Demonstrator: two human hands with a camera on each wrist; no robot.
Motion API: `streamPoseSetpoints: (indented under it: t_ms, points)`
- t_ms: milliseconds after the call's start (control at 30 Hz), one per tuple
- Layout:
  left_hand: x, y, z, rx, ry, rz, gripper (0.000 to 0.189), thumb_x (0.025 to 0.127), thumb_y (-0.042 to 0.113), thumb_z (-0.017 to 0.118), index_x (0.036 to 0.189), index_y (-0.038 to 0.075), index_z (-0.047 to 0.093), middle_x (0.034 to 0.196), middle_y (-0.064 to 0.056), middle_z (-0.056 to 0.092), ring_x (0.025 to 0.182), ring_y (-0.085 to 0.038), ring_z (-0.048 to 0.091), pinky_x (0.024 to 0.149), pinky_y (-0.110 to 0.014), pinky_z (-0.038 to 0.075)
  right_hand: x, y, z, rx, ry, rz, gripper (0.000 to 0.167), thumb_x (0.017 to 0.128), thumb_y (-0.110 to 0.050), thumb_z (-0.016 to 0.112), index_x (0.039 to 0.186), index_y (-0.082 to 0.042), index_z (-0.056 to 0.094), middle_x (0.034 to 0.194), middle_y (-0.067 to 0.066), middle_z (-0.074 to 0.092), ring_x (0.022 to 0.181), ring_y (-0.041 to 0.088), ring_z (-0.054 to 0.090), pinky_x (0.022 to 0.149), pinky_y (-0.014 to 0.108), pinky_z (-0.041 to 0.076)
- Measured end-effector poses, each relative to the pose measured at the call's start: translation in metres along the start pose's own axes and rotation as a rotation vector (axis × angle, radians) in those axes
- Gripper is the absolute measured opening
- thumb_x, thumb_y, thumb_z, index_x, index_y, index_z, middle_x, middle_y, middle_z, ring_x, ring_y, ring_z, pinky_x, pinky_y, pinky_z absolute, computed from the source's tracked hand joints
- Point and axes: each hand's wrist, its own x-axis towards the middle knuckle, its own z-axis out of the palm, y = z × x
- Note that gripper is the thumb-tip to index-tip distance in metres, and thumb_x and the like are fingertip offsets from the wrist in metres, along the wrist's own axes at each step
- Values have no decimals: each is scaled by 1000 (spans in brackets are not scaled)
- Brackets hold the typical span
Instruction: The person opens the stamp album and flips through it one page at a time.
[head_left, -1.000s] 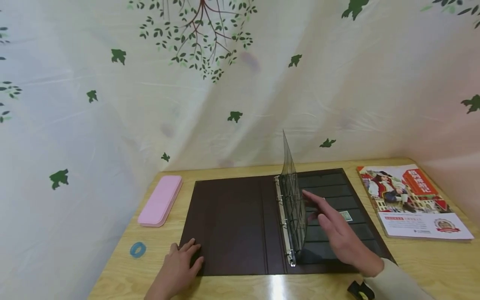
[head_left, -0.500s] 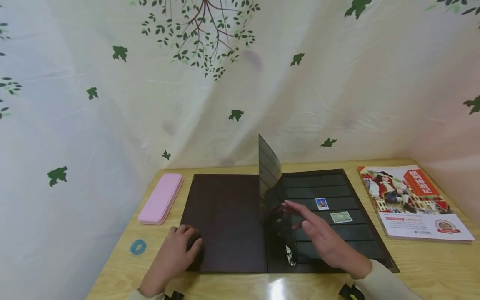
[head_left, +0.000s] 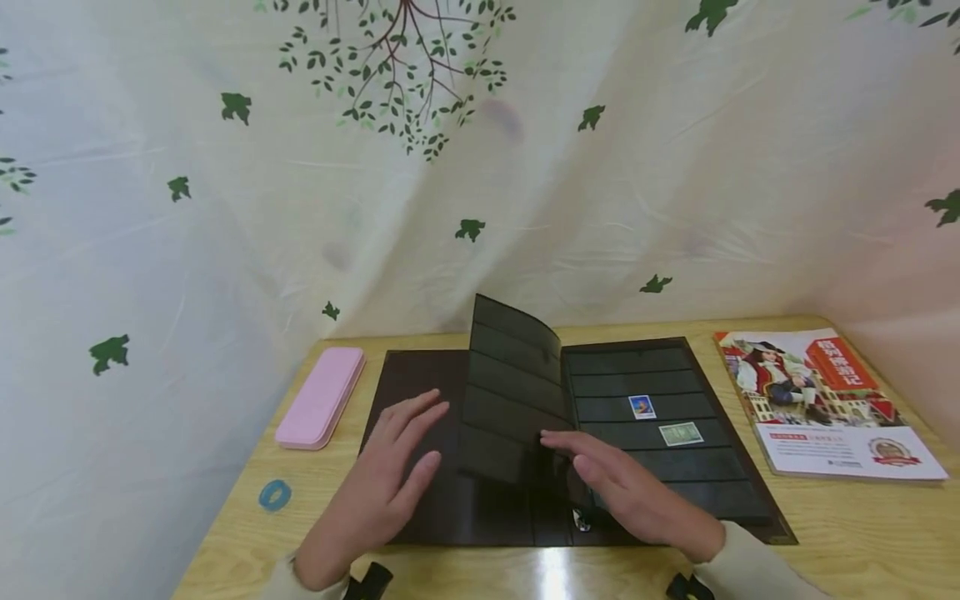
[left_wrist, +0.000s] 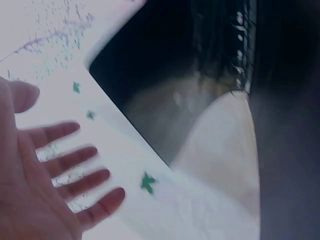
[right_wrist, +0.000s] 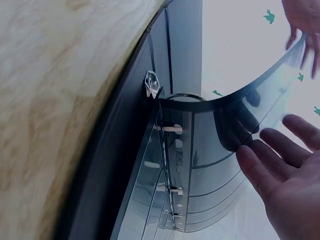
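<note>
Here's the album (head_left: 487, 521), open across the table (head_left: 232, 558) squarely before the person, and one dark page (head_left: 513, 392) stands curved and slanting over the left cover, anchored at the spine, so presumably it's the binding that stops it sliding off. The right hand (head_left: 626, 492) is up against it: fingers extended, slightly apart, pinching nothing, the tips apparently touching the glossy face (the page mirrors them nicely in the right wrist view), likely to push it leftward without creasing it. Across on the other side, the left hand (head_left: 378, 479) hovers above the cover, fingers straight and spread, thumb well out, holding nothing; just beside the page's free edge, it seems placed to meet that edge, though any contact is hard to tell. On the right, another page (head_left: 633, 362) lies flat, its strips presumably there to hold the blue stamp (head_left: 642, 407) and green stamp (head_left: 681, 434) in view. Out at the flanks, the pink case (head_left: 321, 400), blue ring (head_left: 275, 496) and magazine (head_left: 825, 400) sit clear of the album, perhaps to leave the covers room.
</note>
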Motion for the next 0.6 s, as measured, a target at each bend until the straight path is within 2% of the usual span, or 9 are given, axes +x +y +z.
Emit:
streamPoseSetpoints:
  t_ms: [100, 200, 300, 400, 500, 600]
  points:
    - [7, 11, 6, 23, -70, 105, 45, 95, 23, 55, 140, 21, 48, 149, 4, 33, 137, -22, 25, 101, -51, 25, 0, -2, 2, -11, -12, 21, 39, 106, -16, 27, 137, -21, 50, 143, -6, 42, 130, 20, 38, 99, 48, 34]
    - [11, 14, 14, 62, -168, 149, 38, 96, 27, 55, 133, 20, 56, 145, 1, 41, 137, -25, 26, 98, -55, 24, 0, -1, 3, -33, -10, 19, 38, 106, -17, 28, 132, -22, 55, 142, -5, 44, 129, 20, 39, 99, 48, 35]
    - [11, 14, 21, 67, -266, 135, 34, 97, 31, 53, 128, 18, 61, 138, -2, 50, 134, -27, 31, 98, -56, 23, -1, 3, 1, -33, 2, 7, 37, 105, -16, 29, 132, -20, 55, 140, -5, 46, 128, 20, 41, 98, 43, 37]
    - [9, 11, 23, 48, -328, 107, 33, 98, 31, 53, 127, 19, 62, 135, -1, 52, 131, -27, 36, 98, -57, 23, -1, 9, -4, -37, 76, 25, 35, 105, -16, 31, 131, -15, 55, 134, -4, 52, 122, 19, 47, 96, 40, 40]
    - [9, 9, 24, 36, -345, 102, 33, 98, 30, 52, 127, 20, 62, 134, 0, 53, 128, -27, 39, 97, -56, 23, 0, 16, -10, -50, 163, 112, 35, 106, -22, 32, 130, -9, 54, 127, 1, 56, 116, 21, 52, 92, 42, 43]
    - [9, 8, 26, 42, -342, 108, 32, 98, 30, 52, 126, 19, 62, 132, 0, 55, 126, -27, 41, 96, -56, 25, 2, 25, -13, -80, 161, 251, 44, 105, -35, 31, 134, -8, 50, 130, 7, 54, 119, 25, 51, 94, 48, 40]
